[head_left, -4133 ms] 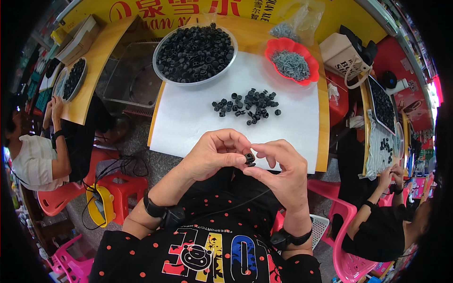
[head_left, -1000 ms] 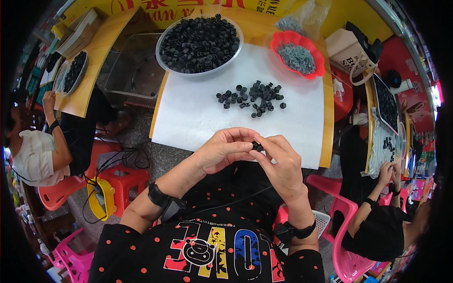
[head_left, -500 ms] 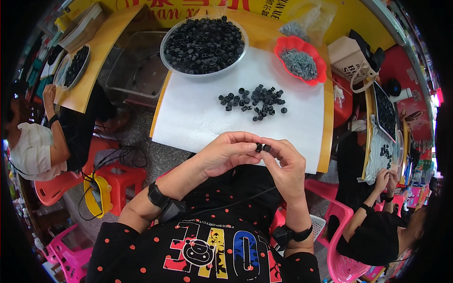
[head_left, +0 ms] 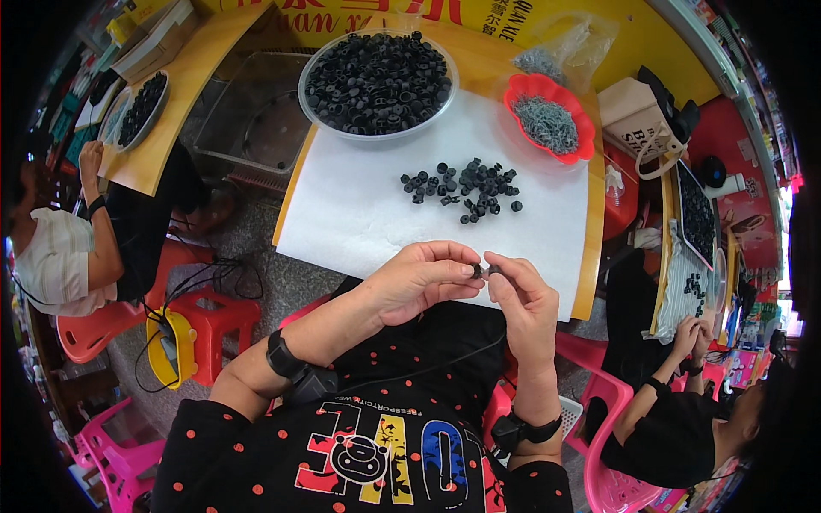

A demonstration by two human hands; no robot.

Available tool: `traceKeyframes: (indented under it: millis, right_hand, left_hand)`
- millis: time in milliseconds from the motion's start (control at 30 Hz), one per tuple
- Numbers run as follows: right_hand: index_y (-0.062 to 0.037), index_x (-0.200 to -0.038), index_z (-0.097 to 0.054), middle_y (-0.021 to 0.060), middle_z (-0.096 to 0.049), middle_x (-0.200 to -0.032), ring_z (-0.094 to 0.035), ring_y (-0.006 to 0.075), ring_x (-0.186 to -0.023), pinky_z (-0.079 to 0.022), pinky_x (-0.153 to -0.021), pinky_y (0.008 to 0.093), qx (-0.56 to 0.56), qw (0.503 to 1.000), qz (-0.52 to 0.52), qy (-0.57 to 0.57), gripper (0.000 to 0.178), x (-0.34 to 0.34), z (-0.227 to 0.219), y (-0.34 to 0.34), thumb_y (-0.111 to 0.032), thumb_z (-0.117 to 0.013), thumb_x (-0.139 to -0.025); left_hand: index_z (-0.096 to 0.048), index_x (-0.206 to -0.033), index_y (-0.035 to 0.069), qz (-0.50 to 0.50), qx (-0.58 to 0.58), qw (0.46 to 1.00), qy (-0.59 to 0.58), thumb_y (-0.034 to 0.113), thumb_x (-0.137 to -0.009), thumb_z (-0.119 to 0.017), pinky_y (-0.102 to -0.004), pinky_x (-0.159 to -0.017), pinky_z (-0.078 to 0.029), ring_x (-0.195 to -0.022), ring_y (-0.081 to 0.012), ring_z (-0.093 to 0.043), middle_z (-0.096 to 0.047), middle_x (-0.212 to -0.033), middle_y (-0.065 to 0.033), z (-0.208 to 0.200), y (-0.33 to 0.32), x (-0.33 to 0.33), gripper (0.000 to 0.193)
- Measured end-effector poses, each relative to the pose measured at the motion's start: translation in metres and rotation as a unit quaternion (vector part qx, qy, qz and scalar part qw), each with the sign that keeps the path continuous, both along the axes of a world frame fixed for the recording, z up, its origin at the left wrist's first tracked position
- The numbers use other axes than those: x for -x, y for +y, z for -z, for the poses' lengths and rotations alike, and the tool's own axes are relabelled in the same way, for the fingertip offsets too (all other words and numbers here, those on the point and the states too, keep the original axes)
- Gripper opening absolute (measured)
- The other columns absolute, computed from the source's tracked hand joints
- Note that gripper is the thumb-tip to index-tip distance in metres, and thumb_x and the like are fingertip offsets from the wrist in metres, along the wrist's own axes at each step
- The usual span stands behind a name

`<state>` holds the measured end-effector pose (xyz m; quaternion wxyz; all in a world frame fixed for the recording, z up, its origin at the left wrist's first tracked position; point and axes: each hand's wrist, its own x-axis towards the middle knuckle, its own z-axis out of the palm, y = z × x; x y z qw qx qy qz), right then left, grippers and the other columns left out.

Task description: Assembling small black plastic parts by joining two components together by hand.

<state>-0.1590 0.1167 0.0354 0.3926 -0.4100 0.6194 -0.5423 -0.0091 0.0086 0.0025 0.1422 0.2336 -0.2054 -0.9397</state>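
Observation:
Between the thumb and fingers of my left hand (head_left: pixel 432 275) is a small black plastic part (head_left: pixel 477 271). My right hand (head_left: pixel 523 299) pinches another small black piece (head_left: pixel 493 270) just beside it; fingers cover much of both, and I cannot tell whether they touch. Both hands are over the near edge of the white sheet (head_left: pixel 359 209). Past them lies a loose pile of small black plastic parts (head_left: pixel 483 181). At the back, a large clear bowl (head_left: pixel 379 135) is heaped with black parts. A red scalloped dish (head_left: pixel 587 128) on the right holds small grey metal pieces (head_left: pixel 547 122).
A clear plastic bag (head_left: pixel 590 51) with grey pieces lies behind the red dish. A beige bag (head_left: pixel 631 115) stands to the right. One person (head_left: pixel 64 248) sits at a table on the left, another (head_left: pixel 676 419) on the right. A red stool (head_left: pixel 218 329) stands on the floor at left.
The two black pieces in my fingertips sit slightly farther apart, and my right hand has shifted a little to the right. The view has moved slightly.

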Motion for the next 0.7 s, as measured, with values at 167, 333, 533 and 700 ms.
traceKeyframes:
  millis: [167, 333, 533, 700]
  right_hand:
    - [0.0048, -0.114, -0.062, 0.0059, -0.062, -0.094, -0.051, 0.0073, -0.073, -0.042, -0.065, 0.0194, 0.005, 0.990, 0.007, -0.137, 0.026, 0.0023, 0.0032, 0.0015, 0.001, -0.059, -0.089]
    - [0.0042, -0.115, -0.061, 0.0047, -0.061, -0.095, -0.053, 0.0065, -0.075, -0.043, -0.065, 0.0190, -0.006, 0.989, 0.006, -0.144, 0.027, 0.0034, 0.0029, 0.0020, 0.000, -0.060, -0.089]
    - [0.0032, -0.116, -0.062, 0.0046, -0.061, -0.095, -0.056, 0.0069, -0.082, -0.045, -0.071, 0.0190, 0.009, 1.000, -0.005, -0.021, 0.028, -0.0004, -0.0021, 0.0011, -0.001, -0.061, -0.088]
    - [0.0045, -0.108, -0.064, 0.0056, -0.062, -0.095, -0.058, 0.0082, -0.082, -0.047, -0.072, 0.0199, -0.010, 0.995, 0.033, -0.094, 0.021, -0.0032, -0.0012, 0.0035, 0.001, -0.063, -0.087]
  left_hand:
    - [-0.058, -0.111, -0.002, 0.004, 0.018, 0.999, 0.030, 0.002, -0.089, -0.059, -0.0290, -0.084, -0.055, -0.089, -0.0164, -0.065, -0.063, -0.102, -0.0092, -0.0023, -0.0004, 0.0006, 0.023]
    - [-0.060, -0.107, -0.002, -0.001, 0.122, 0.992, -0.012, 0.007, -0.089, -0.061, -0.0286, -0.082, -0.054, -0.087, -0.0145, -0.064, -0.064, -0.097, -0.0072, -0.0096, 0.0040, 0.0026, 0.021]
    - [-0.063, -0.102, -0.001, -0.012, 0.206, 0.977, -0.046, 0.013, -0.089, -0.064, -0.0275, -0.080, -0.054, -0.086, -0.0130, -0.064, -0.065, -0.092, -0.0063, -0.0068, 0.0040, 0.0045, 0.019]
    - [-0.063, -0.102, 0.000, 0.004, 0.224, 0.973, -0.056, 0.014, -0.090, -0.063, -0.0266, -0.080, -0.053, -0.085, -0.0116, -0.063, -0.064, -0.092, -0.0053, -0.0083, 0.0010, 0.0052, 0.018]
